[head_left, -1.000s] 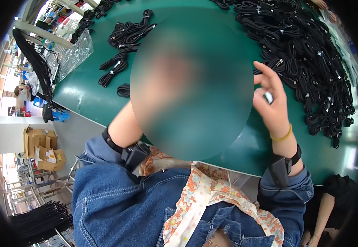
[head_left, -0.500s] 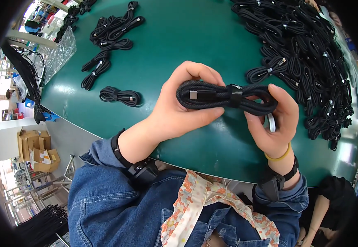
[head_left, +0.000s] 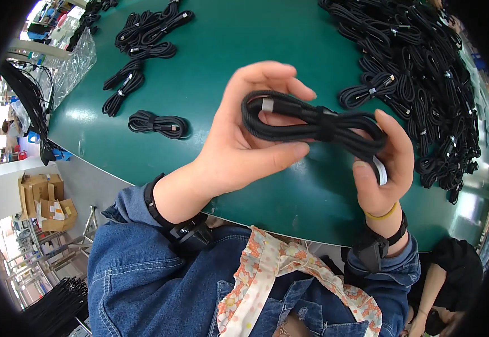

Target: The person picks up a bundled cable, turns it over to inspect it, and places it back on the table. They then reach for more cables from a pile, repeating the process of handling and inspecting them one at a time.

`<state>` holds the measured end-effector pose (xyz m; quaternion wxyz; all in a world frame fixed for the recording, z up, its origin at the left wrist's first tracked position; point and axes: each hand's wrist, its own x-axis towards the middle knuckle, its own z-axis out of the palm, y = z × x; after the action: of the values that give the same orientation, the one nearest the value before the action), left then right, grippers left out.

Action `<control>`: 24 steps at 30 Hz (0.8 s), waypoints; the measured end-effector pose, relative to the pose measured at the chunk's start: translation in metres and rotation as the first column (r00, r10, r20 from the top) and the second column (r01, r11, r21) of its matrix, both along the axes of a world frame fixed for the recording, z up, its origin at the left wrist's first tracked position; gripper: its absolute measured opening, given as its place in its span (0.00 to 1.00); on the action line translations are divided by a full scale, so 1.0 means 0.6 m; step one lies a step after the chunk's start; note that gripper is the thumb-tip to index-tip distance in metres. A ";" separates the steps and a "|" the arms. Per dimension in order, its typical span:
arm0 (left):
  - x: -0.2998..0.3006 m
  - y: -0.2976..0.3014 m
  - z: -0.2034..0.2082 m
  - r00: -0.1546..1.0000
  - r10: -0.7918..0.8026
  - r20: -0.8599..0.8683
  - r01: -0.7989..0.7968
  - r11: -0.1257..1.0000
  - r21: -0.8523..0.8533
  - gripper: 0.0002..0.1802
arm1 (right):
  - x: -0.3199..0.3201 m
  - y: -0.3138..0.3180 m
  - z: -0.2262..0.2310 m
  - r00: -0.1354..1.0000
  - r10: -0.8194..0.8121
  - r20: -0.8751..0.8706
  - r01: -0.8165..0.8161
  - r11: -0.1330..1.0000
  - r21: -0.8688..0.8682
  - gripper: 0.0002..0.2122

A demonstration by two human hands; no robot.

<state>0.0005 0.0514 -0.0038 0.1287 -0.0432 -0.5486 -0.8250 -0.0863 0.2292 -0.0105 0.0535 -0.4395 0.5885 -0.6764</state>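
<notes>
A coiled black braided cable (head_left: 326, 126) with a band round its middle is held up between my hands, over the green table. At its left end shows a metal plug tip (head_left: 267, 105). My left hand (head_left: 239, 135) cups that end, thumb along the lower side, some fingers behind the coil and the upper fingers lifted off it. My right hand (head_left: 393, 160) pinches the right end between thumb and fingers. A white, thin-edged piece (head_left: 380, 171) sits in the right palm; its kind cannot be made out. The coil tilts down to the right.
A big heap of coiled black cables (head_left: 418, 73) covers the table's right side. One banded coil (head_left: 157, 124) lies left of my hands, with several more coils (head_left: 149, 33) beyond it. Clear plastic film (head_left: 78, 67) hangs at the left edge. Cardboard boxes (head_left: 48, 202) stand on the floor.
The coil has turned in my hands, its right end now lower. My left upper fingers have lifted away from it. The view has shifted slightly.
</notes>
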 end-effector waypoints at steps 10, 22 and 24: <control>-0.007 0.000 -0.005 0.987 0.074 0.144 -0.085 0.994 0.068 0.25 | -0.008 0.003 0.005 0.929 -0.096 0.359 0.063 0.993 0.102 0.11; -0.003 -0.003 0.005 0.948 0.102 0.302 -0.105 0.994 -0.008 0.11 | -0.005 -0.002 0.007 0.931 -0.121 0.345 0.075 0.987 0.143 0.10; -0.003 -0.004 0.009 0.933 0.067 0.353 -0.090 0.995 0.048 0.11 | -0.006 -0.001 0.004 0.930 -0.117 0.347 0.072 0.988 0.140 0.09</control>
<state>-0.0014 0.0492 0.0014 0.0630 0.1306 -0.5377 -0.8306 -0.0897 0.2288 -0.0082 0.1535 -0.2774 0.6309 -0.7081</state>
